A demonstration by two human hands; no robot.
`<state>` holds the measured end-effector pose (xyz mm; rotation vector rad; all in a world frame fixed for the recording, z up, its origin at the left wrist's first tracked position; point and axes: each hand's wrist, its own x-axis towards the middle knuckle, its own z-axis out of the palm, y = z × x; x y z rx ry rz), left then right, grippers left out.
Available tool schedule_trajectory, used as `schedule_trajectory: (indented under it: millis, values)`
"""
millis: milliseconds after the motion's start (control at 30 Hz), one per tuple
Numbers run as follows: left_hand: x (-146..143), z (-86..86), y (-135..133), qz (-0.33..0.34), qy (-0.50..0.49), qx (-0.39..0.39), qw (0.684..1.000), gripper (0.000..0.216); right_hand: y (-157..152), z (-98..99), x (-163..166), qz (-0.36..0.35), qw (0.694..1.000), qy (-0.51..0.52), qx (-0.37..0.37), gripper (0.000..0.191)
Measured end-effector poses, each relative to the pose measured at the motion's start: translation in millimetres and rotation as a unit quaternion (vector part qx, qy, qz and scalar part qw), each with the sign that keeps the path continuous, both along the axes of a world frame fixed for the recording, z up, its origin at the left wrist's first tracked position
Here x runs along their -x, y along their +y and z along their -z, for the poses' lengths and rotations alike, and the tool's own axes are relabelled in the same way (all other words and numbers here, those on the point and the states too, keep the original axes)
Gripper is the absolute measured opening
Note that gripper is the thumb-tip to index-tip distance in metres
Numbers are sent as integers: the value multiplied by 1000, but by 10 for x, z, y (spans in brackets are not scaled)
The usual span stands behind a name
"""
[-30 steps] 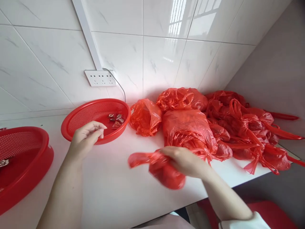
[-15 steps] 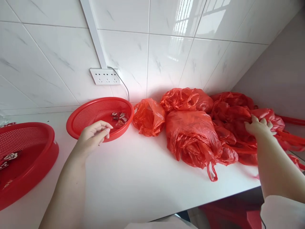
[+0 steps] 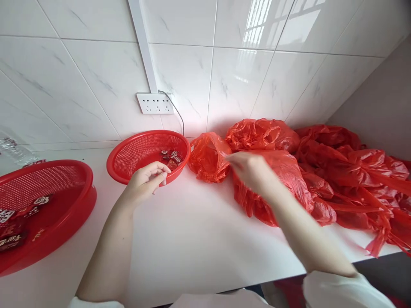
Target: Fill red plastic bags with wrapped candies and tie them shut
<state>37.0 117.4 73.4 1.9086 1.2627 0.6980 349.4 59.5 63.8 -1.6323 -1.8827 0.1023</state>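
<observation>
My left hand [image 3: 147,179] hovers at the front rim of a red perforated plastic basket [image 3: 120,164], thumb and fingers pressed together with nothing visible in them. Several small wrapped sweets [image 3: 172,157] lie inside this basket, at its right side. My right hand [image 3: 248,169] is motion-blurred, its fingertips at the right edge of a loose red plastic bag [image 3: 205,160] whose mouth gapes open. Whether those fingers touch or hold the bag I cannot tell. Beneath the right hand and forearm sits a pile of folded red plastic bags [image 3: 282,171].
A larger red basket [image 3: 80,209] with several wrapped packets [image 3: 16,229] stands at the left. Filled, tied red bags [image 3: 362,179] heap up at the right. A clear plastic bottle [image 3: 13,149] lies at the far left. A power socket [image 3: 155,104] is on the tiled wall.
My right hand has left the heap of red bags at the right and swung left to the gaping bag. My left hand stays by the basket. The view has turned slightly left.
</observation>
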Motion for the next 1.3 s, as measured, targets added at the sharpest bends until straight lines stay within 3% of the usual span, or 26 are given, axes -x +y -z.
schedule_trajectory:
  millis: [33, 67, 133, 200, 333, 433, 533, 633, 733, 867, 900, 967, 1067, 1200, 1300]
  values:
    - [1, -11, -14, 3, 2, 0, 1000, 18, 62, 108, 289, -75, 997, -5, 32, 30]
    - [5, -25, -30, 5, 4, 0, 1000, 19, 142, 223, 519, -97, 992, -17, 75, 29]
    - [22, -56, -66, 8, 7, 2, 1000, 19, 347, 435, 792, -34, 984, -66, 162, 37]
    - [44, -83, -99, 11, 7, 7, 1000, 19, 571, 580, 845, 53, 976, -84, 194, 46]
    - [85, -98, -124, 22, 7, 15, 1000, 23, 841, 612, 609, 151, 971, -65, 176, 22]
    - [100, -75, -105, 17, 23, 11, 1000, 26, 831, 523, 440, 202, 973, -25, 105, 35]
    - [87, -44, -82, 14, 27, 0, 1000, 28, 742, 465, 399, 201, 968, 136, -58, 37]
    - [28, 8, -83, 27, -12, -17, 999, 28, 653, 422, 458, 141, 913, 310, -226, 30]
    - [-77, 98, -112, 21, -54, -37, 998, 38, 551, 347, 564, 84, 869, 400, -279, 25]
    - [-221, 214, -152, 16, -84, -137, 987, 101, 385, 245, 734, -83, 868, 472, -132, 23]
    - [-239, 231, -152, 26, -82, -163, 983, 106, 350, 228, 774, -128, 864, 479, -86, 23]
    - [-229, 249, -131, 51, -71, -192, 978, 83, 305, 204, 827, -178, 854, 489, -18, 25]
    - [-92, 252, -58, 43, -96, -149, 983, 30, 298, 184, 793, -170, 842, 512, 34, 23]
    - [203, 208, 61, -53, -207, -37, 976, 35, 349, 179, 532, -154, 813, 557, 70, 22]
    - [373, 155, 129, -31, -273, 47, 960, 35, 379, 186, 327, -144, 778, 609, 60, 21]
